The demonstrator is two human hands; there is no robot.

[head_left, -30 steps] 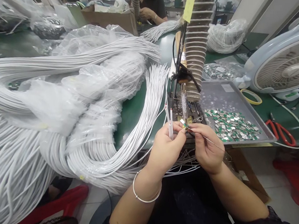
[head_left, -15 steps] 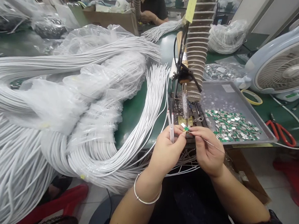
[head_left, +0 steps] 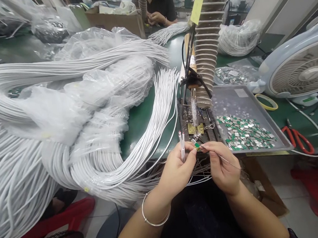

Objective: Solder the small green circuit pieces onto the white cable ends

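green and silver, the small circuit board (head_left: 196,145) is pinched between the thumb and fingers of the left hand (head_left: 176,169), in front of the soldering iron (head_left: 194,112) and near its tip. that same hand also closes round a white cable (head_left: 183,152), whose split, stripped-back ends stand up above the fingers. the right hand (head_left: 225,167) grips a thin wire (head_left: 228,162), probably solder, with its fingertips beside the board. whether board, wire and cable touch at that spot is too small to tell, so i can't say if any joint on this board is finished; it looks like work partway through

just beyond the hands, a yellowish pad (head_left: 199,128) lies under the iron, among silvery crumbs, and a ribbed hose (head_left: 207,53) comes down beside it. to the right, the grey tray (head_left: 235,91) carries a heap of similar boards (head_left: 248,132); none there shows a cable attached, which suggests that many are left to do. on the left, the fanned bundle of white cables (head_left: 160,108) is large too, its visible ends without boards. no finished piece can be made out for certain, so no count of what is done is possible. farther right are red-handled pliers (head_left: 301,142) and a fan (head_left: 309,72)
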